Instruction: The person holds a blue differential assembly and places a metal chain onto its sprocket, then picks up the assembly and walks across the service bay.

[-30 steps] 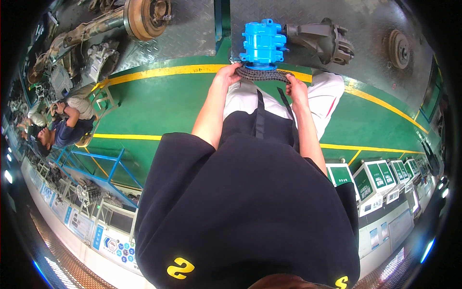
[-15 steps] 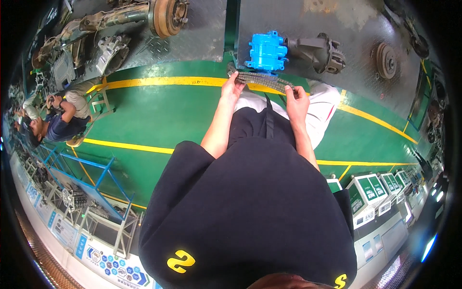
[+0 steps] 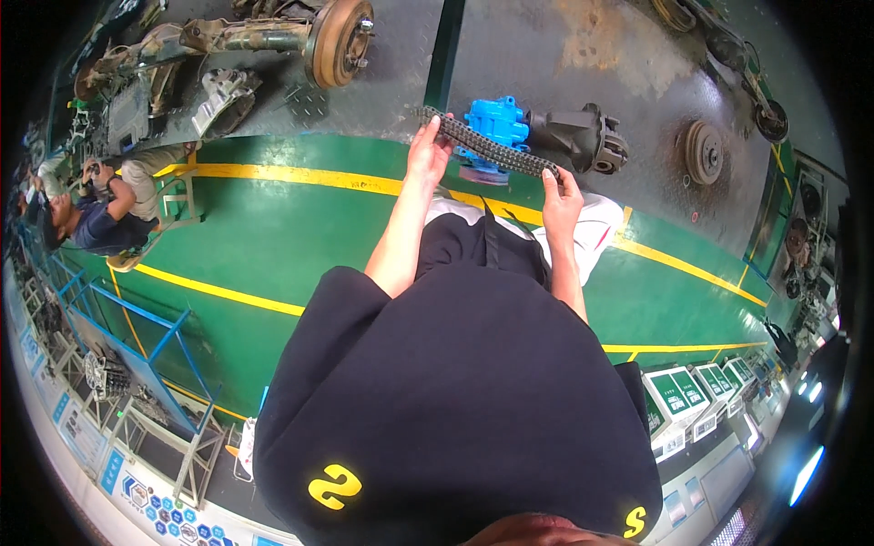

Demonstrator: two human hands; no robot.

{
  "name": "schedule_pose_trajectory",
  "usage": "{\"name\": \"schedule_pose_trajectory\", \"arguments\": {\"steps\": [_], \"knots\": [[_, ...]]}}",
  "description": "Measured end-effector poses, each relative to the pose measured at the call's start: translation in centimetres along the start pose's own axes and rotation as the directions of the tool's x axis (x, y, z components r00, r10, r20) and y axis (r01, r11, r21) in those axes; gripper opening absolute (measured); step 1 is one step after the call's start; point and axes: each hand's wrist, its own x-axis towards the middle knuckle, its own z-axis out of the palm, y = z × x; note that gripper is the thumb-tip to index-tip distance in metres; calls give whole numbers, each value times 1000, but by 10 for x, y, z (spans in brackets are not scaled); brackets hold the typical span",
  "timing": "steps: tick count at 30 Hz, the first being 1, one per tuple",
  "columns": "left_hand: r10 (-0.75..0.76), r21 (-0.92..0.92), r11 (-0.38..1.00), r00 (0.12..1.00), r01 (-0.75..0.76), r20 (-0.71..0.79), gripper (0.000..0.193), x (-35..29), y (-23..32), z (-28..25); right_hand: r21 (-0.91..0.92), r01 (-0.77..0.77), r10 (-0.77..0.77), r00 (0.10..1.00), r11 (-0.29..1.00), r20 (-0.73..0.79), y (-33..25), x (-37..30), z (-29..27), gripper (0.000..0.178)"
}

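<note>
A dark metal link chain (image 3: 496, 151), several rows wide, stretches between my two hands and sags slightly. My left hand (image 3: 428, 155) pinches its left end, with a short piece reaching past the fingers. The right end sits between the thumb and fingers of my right hand (image 3: 561, 198), lower and nearer to me. Beyond the chain stands a bright blue metal casing (image 3: 497, 116), partly covered by it. A round reddish-grey disc-like part (image 3: 482, 176) shows just below the chain.
On the dark metal bench (image 3: 519, 45), a dark axle housing (image 3: 575, 135) adjoins the casing, and a rusty brake drum (image 3: 704, 153) lies farther right. A long axle (image 3: 255, 35) with a hub is far left. A seated person (image 3: 114, 209) is left, near a blue frame (image 3: 150, 323).
Both hands have shifted the chain, which now spans in front of the blue casing as one broad band, tilted down to the right. My view has moved too.
</note>
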Motion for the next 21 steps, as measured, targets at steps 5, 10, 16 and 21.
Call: {"name": "schedule_pose_trajectory", "arguments": {"steps": [5, 10, 16, 21], "knots": [[32, 197, 979, 992, -56, 122, 20, -6, 24, 29, 102, -54, 54, 999, 993, 6, 11, 4, -4, 28], [58, 419, 897, 978, -140, 202, 19, -18, 44, 65, 138, -175, 164, 983, 975, 85, 30, 7, -13, 29], [83, 690, 628, 912, -361, 402, 17, -43, 52, 106, 165, -399, 345, 896, 902, 279, 51, 3, -2, 32], [58, 770, 272, 808, -578, 586, 17, -79, 50, 153, 127, -406, 350, 880, 905, 322, 45, 12, 4, 37]]}}
